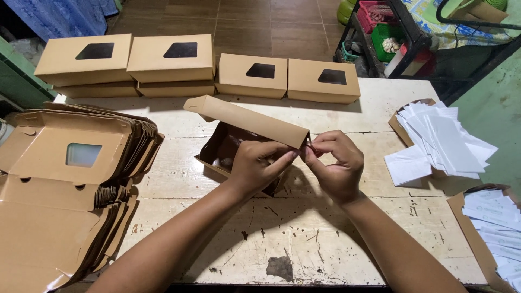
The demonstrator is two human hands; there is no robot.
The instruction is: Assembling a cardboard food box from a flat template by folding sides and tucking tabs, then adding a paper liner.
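Observation:
A brown cardboard box point(247, 122) lies half folded in the middle of the worn white table point(304, 244), its dark inside showing and one long flap raised. My left hand point(259, 165) grips the box's near right corner, fingers curled over the wall. My right hand point(335, 163) pinches the flap's tab at that same corner, thumb and forefinger closed on it. Both hands meet at the corner.
Several finished window boxes point(172, 57) stand along the far table edge, some stacked in twos. A thick pile of flat unfolded box blanks point(70, 163) lies at the left. White paper sheets point(439, 144) sit in open cartons at the right. A rack with baskets point(382, 30) stands beyond.

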